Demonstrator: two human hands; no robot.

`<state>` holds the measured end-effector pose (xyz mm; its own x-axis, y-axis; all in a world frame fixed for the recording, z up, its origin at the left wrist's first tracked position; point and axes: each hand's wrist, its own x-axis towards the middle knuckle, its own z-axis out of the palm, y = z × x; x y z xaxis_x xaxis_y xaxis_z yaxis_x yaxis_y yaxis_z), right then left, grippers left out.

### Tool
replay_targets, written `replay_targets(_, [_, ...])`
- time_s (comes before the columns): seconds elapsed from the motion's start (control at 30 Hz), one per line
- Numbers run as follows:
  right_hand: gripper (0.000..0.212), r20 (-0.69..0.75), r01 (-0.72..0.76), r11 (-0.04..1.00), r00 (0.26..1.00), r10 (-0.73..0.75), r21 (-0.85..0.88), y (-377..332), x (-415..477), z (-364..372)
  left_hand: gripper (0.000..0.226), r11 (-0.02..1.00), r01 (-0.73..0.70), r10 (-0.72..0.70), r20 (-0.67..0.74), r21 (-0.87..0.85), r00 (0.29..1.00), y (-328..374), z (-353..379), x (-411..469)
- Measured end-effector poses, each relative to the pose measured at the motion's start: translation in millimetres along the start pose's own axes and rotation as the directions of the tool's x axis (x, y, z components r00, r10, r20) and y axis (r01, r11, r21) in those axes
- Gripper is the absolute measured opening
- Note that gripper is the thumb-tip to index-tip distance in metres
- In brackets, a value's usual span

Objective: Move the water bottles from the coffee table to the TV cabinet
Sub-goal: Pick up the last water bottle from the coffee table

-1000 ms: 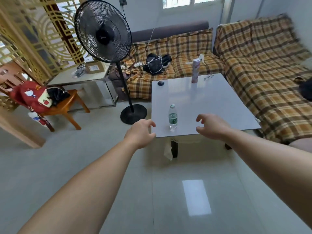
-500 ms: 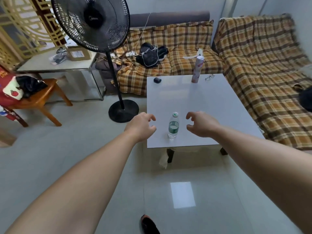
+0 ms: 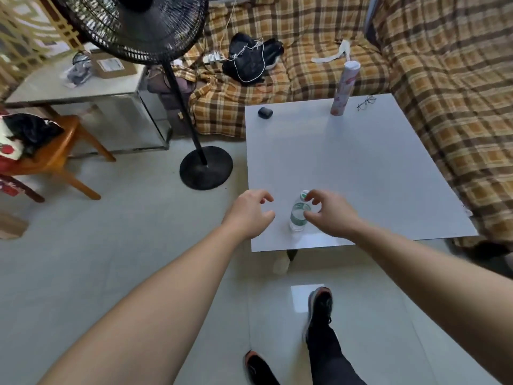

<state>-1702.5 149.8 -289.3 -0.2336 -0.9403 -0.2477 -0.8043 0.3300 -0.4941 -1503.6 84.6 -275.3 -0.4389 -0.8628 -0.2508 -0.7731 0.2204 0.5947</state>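
I see a small clear plastic water bottle [image 3: 298,216] with a green label and a pale cap, standing upright near the front edge of the smooth, glossy white counter [image 3: 347,162]. It holds clear water to about its shoulder. My right hand [image 3: 327,215] curls around the bottle's right side, its grip open, fingers [image 3: 312,196] over the cap and thumb at the label; I cannot tell if they touch. My left hand [image 3: 248,213] hangs just left of the bottle, its grip loose and open, holding nothing. At the counter's far edge stand a tall pink patterned can [image 3: 342,88], a dark rounded case [image 3: 265,112] and thin wire glasses [image 3: 366,102]. Plaid-covered sofas [image 3: 444,93] wrap the counter; a black pedestal fan [image 3: 155,31] stands on pale, shiny floor tiles [image 3: 111,232].
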Motion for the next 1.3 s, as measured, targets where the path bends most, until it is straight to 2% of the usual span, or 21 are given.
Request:
replay_targets(0.1, [0.034, -0.001, 0.057, 0.998, 0.998, -0.057, 0.032, 11, 12, 16, 0.029, 0.996, 0.029, -0.029, -0.005, -0.081, 1.0, 2, 12, 16])
replay_targets(0.3, [0.038, -0.001, 0.016, 0.999, 1.0, -0.016, -0.048, 41, 76, 20, 0.028, 0.976, 0.157, -0.161, -0.018, -0.153, 0.987, 8, 36, 59])
replay_targets(0.43, [0.046, 0.125, 0.07, 0.989, 0.991, -0.053, -0.133, 62, 110, 31, 0.027, 0.951, 0.246, -0.252, -0.009, -0.185, 0.968, 9, 54, 87])
replay_targets(0.53, [0.047, 0.242, 0.107, 0.986, 0.967, -0.074, -0.125, 72, 123, 42, 0.026, 0.935, 0.297, -0.303, 0.001, -0.192, 0.953, 10, 66, 98])
replay_targets(0.73, [0.038, 0.267, 0.147, 0.988, 0.955, -0.127, -0.056, 76, 133, 51, 0.025, 0.911, 0.344, -0.358, -0.021, -0.227, 0.934, 6, 73, 99])
replay_targets(0.9, [0.034, 0.285, 0.2, 0.976, 0.944, -0.166, -0.091, 65, 136, 48, 0.025, 0.884, 0.38, -0.414, -0.077, -0.272, 0.907, -5, 67, 83])
replay_targets(1.07, [0.035, 0.261, 0.324, 0.938, 0.922, -0.284, -0.122, 35, 129, 46, 0.024, 0.847, 0.418, -0.488, -0.17, -0.328, 0.856, -23, 58, 39])
replay_targets(1.3, [0.033, 0.323, 0.562, 0.807, 0.809, -0.49, -0.182, -34, 90, 60, 0.022, 0.779, 0.447, -0.604, -0.333, -0.439, 0.724, -49, 44, -57])
